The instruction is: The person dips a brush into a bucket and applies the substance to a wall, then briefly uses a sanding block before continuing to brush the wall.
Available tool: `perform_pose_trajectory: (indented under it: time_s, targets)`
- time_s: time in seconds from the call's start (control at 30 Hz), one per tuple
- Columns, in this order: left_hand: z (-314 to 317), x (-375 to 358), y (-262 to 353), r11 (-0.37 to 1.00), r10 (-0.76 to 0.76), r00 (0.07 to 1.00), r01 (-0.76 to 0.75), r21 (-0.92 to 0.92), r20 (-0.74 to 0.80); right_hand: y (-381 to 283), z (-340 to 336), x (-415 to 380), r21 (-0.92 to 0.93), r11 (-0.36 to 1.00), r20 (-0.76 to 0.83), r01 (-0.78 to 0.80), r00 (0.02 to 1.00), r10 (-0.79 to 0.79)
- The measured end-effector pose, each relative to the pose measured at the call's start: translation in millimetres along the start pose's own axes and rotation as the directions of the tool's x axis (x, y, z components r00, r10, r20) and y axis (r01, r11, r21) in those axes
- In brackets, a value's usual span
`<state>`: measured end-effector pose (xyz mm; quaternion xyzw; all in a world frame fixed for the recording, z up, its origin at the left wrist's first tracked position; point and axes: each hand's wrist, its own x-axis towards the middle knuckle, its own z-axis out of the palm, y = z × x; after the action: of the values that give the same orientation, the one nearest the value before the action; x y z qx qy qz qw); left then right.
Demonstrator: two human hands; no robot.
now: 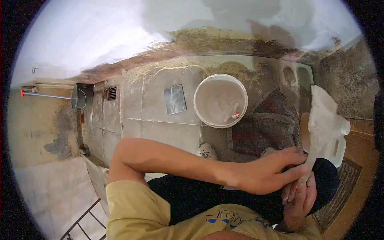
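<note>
A white, fan-shaped piece (321, 114), broad at its top and narrowing to a thin strip below, stands up from both hands; its exact kind is not clear. My left hand (278, 170) reaches across from the left, fingers closed around the narrow part. Just beneath it my right hand (300, 200) is closed on the lower end, partly hidden by the left fingers. Farther off, a white bucket (197, 106) holds a pale, plaster-like mix. A whitish stick-like thing with a red-and-white end (236, 115) leans inside it.
A dark woven sack (262, 138) lies beside the bucket. At right stands a translucent jug (339, 148). A grey flat tile (175, 99) rests on the tiled floor (160, 130). The partly whitened wall (112, 36) runs behind; a dark bucket (86, 96) stands far left.
</note>
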<state>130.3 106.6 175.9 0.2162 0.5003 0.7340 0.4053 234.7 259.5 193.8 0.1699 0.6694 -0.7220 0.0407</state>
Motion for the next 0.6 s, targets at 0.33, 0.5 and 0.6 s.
perform_pose_trajectory:
  time_s: [0.33, 0.5, 0.6]
  targets:
    - [-300.4, -191.8, -52.9, 0.319, 0.233, 0.602, 0.694, 0.645, -0.764, -10.7, 15.2, 11.1, 0.033, 0.999, 0.041, 0.008, 0.999, -0.009]
    - [-374.0, -200.6, -129.9, 0.008, 0.21, 0.644, 0.751, 0.66, -0.736, -10.7, 6.8, 18.0, -0.045, 0.997, -0.079, -0.065, 0.995, 0.062]
    - [-383.2, -197.6, -138.6, -0.062, -0.077, 0.514, 0.853, 0.518, -0.854, -10.7, 2.6, 25.2, -0.079, 0.997, -0.065, 0.009, 0.998, -0.014]
